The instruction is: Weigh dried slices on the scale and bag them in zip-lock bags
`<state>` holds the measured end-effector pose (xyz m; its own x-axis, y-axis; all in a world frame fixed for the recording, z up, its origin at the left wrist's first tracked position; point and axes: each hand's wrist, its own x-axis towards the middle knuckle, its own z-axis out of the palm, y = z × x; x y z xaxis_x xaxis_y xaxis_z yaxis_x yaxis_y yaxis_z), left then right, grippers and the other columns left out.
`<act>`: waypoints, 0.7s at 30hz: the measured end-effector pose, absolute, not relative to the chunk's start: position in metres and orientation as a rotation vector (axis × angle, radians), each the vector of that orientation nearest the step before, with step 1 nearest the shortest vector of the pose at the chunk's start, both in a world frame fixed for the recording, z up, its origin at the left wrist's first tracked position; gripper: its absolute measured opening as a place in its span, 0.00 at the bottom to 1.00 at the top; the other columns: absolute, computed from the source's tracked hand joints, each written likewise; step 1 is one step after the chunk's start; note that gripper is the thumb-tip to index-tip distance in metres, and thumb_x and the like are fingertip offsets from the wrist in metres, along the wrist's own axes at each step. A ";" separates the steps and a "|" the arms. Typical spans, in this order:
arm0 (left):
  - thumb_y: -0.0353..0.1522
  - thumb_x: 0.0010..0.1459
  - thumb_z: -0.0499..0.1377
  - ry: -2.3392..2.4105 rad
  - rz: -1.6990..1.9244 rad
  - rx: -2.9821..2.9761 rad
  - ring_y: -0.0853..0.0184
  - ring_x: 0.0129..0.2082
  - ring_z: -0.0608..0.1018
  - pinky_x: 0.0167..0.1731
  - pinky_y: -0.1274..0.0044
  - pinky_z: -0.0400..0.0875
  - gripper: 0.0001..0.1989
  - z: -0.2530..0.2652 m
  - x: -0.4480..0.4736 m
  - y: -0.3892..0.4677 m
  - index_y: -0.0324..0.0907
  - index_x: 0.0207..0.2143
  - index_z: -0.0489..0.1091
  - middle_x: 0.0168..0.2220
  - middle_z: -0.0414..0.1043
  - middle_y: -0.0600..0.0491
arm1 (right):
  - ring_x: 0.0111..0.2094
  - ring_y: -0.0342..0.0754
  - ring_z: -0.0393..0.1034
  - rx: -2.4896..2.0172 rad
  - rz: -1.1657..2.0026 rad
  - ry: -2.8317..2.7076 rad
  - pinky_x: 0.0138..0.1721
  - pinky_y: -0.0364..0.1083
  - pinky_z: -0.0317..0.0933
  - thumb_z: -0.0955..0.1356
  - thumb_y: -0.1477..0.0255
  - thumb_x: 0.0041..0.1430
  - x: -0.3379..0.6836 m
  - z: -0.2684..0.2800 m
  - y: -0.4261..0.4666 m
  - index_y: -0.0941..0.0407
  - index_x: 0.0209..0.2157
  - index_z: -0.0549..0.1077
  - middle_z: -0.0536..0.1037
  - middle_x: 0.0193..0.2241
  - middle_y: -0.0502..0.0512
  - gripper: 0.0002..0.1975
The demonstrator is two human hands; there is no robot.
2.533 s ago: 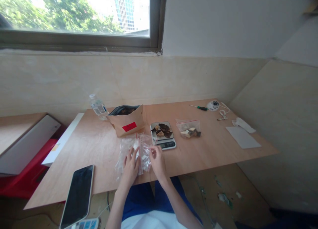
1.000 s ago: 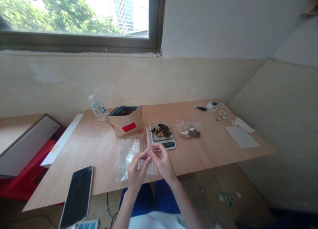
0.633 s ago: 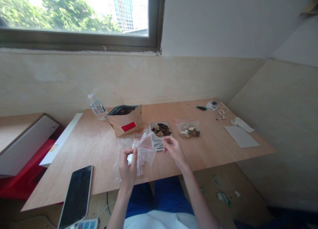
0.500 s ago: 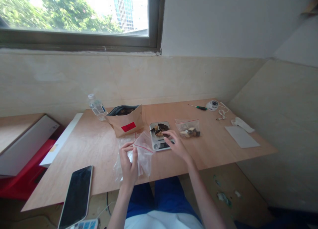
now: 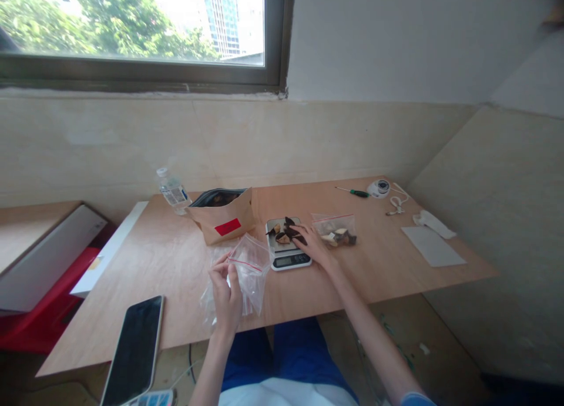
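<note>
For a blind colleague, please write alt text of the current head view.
A person's left hand holds a clear zip bag; the right hand is at brown pieces on a digital scale. An open pouch stands behind the bag.

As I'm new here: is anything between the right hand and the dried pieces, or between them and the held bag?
Nothing visible: the right hand reaches the dried pieces. Only the edge of the scale lies between those and the bag in the left hand.
</note>
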<state>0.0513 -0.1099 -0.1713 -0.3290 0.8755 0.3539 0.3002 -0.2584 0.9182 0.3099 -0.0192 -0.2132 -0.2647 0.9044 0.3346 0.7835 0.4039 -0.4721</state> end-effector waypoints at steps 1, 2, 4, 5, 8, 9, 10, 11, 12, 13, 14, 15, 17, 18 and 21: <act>0.39 0.62 0.47 1.516 1.619 1.436 0.60 0.54 0.67 0.52 0.63 0.59 0.08 -0.171 0.053 -0.110 0.43 0.36 0.56 0.50 0.63 0.42 | 0.52 0.52 0.63 -1.418 0.291 -2.099 0.54 0.54 0.57 0.61 0.68 0.61 0.310 -0.213 -0.018 0.50 0.54 0.64 0.68 0.50 0.58 0.19; 0.39 0.62 0.47 1.505 1.615 1.431 0.60 0.54 0.67 0.51 0.63 0.59 0.08 -0.171 0.054 -0.111 0.43 0.36 0.56 0.50 0.63 0.42 | 0.51 0.51 0.64 -1.401 0.308 -2.089 0.53 0.53 0.58 0.61 0.69 0.62 0.310 -0.212 -0.017 0.51 0.54 0.65 0.69 0.49 0.58 0.18; 0.39 0.62 0.47 1.482 1.606 1.417 0.59 0.54 0.67 0.51 0.62 0.60 0.08 -0.171 0.057 -0.112 0.43 0.36 0.56 0.51 0.62 0.42 | 0.49 0.50 0.66 -1.372 0.358 -2.064 0.51 0.50 0.60 0.61 0.70 0.62 0.311 -0.210 -0.015 0.50 0.52 0.66 0.69 0.48 0.57 0.17; 0.39 0.62 0.47 1.472 1.602 1.413 0.59 0.54 0.67 0.50 0.62 0.61 0.08 -0.171 0.058 -0.112 0.43 0.36 0.56 0.51 0.62 0.42 | 0.49 0.49 0.66 -1.364 0.383 -2.052 0.50 0.50 0.61 0.60 0.71 0.62 0.311 -0.209 -0.015 0.50 0.52 0.66 0.70 0.48 0.57 0.17; 0.39 0.62 0.47 1.449 1.593 1.412 0.60 0.53 0.68 0.50 0.62 0.61 0.08 -0.171 0.060 -0.114 0.43 0.36 0.56 0.52 0.62 0.42 | 0.48 0.49 0.67 -1.374 0.423 -2.002 0.50 0.50 0.61 0.60 0.71 0.62 0.312 -0.207 -0.015 0.51 0.51 0.68 0.71 0.47 0.57 0.16; 0.39 0.62 0.47 1.441 1.593 1.415 0.60 0.52 0.68 0.50 0.62 0.61 0.08 -0.171 0.061 -0.114 0.43 0.36 0.56 0.52 0.62 0.42 | 0.48 0.49 0.68 -1.384 0.424 -1.978 0.50 0.50 0.61 0.60 0.71 0.62 0.312 -0.207 -0.015 0.52 0.50 0.68 0.72 0.47 0.57 0.16; 0.39 0.62 0.47 1.432 1.591 1.417 0.60 0.52 0.68 0.50 0.63 0.61 0.09 -0.171 0.061 -0.114 0.43 0.36 0.56 0.52 0.62 0.42 | 0.48 0.50 0.68 -1.392 0.426 -1.951 0.50 0.50 0.61 0.60 0.71 0.62 0.312 -0.208 -0.015 0.53 0.49 0.69 0.73 0.46 0.58 0.15; 0.39 0.62 0.47 1.426 1.587 1.417 0.60 0.52 0.68 0.51 0.63 0.61 0.09 -0.171 0.061 -0.115 0.43 0.36 0.56 0.52 0.62 0.42 | 0.47 0.50 0.69 -1.397 0.430 -1.919 0.49 0.50 0.62 0.60 0.70 0.62 0.312 -0.209 -0.015 0.53 0.49 0.69 0.73 0.46 0.58 0.15; 0.39 0.62 0.47 1.423 1.582 1.418 0.61 0.53 0.68 0.51 0.63 0.61 0.09 -0.172 0.062 -0.115 0.43 0.36 0.56 0.52 0.62 0.42 | 0.47 0.50 0.69 -1.400 0.437 -1.882 0.49 0.51 0.62 0.61 0.70 0.61 0.311 -0.209 -0.016 0.54 0.48 0.70 0.74 0.46 0.59 0.15; 0.39 0.62 0.47 1.420 1.578 1.418 0.61 0.53 0.68 0.51 0.62 0.60 0.09 -0.172 0.062 -0.115 0.43 0.36 0.56 0.52 0.61 0.42 | 0.46 0.50 0.69 -1.402 0.445 -1.839 0.49 0.51 0.62 0.61 0.69 0.61 0.310 -0.209 -0.016 0.54 0.48 0.70 0.75 0.45 0.59 0.15; 0.39 0.62 0.47 1.417 1.575 1.416 0.61 0.53 0.68 0.52 0.62 0.60 0.09 -0.172 0.063 -0.115 0.43 0.37 0.56 0.52 0.61 0.42 | 0.46 0.51 0.69 -1.405 0.452 -1.785 0.49 0.51 0.62 0.62 0.68 0.60 0.309 -0.207 -0.017 0.55 0.47 0.71 0.75 0.45 0.59 0.15; 0.39 0.62 0.47 1.413 1.575 1.415 0.61 0.53 0.68 0.52 0.62 0.60 0.09 -0.172 0.063 -0.115 0.43 0.37 0.56 0.52 0.61 0.42 | 0.46 0.51 0.70 -1.407 0.462 -1.720 0.49 0.52 0.62 0.63 0.68 0.59 0.307 -0.204 -0.018 0.55 0.47 0.71 0.75 0.45 0.59 0.15; 0.38 0.62 0.47 1.396 1.579 1.419 0.61 0.54 0.68 0.52 0.62 0.60 0.08 -0.173 0.064 -0.114 0.43 0.37 0.56 0.53 0.61 0.41 | 0.45 0.52 0.70 -1.396 0.517 -1.571 0.48 0.52 0.63 0.65 0.66 0.57 0.301 -0.190 -0.023 0.57 0.46 0.72 0.76 0.44 0.60 0.17; 0.38 0.62 0.47 1.383 1.581 1.425 0.61 0.53 0.68 0.52 0.62 0.60 0.08 -0.174 0.065 -0.114 0.43 0.37 0.56 0.53 0.60 0.41 | 0.45 0.52 0.71 -1.378 0.567 -1.502 0.46 0.51 0.64 0.65 0.65 0.56 0.298 -0.180 -0.027 0.58 0.46 0.72 0.77 0.43 0.60 0.17; 0.37 0.63 0.47 1.347 1.579 1.453 0.61 0.53 0.69 0.52 0.62 0.61 0.07 -0.176 0.068 -0.112 0.43 0.38 0.56 0.53 0.59 0.41 | 0.37 0.49 0.73 -1.316 0.767 -1.386 0.37 0.47 0.68 0.66 0.62 0.55 0.287 -0.140 -0.044 0.58 0.45 0.74 0.78 0.40 0.59 0.19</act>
<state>0.0677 -0.1121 -0.1757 -0.2223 0.9110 0.3473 0.1995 -0.3062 0.9308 0.2870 -0.0439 -0.1404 0.1307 0.9608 0.2443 0.3028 0.1960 -0.9327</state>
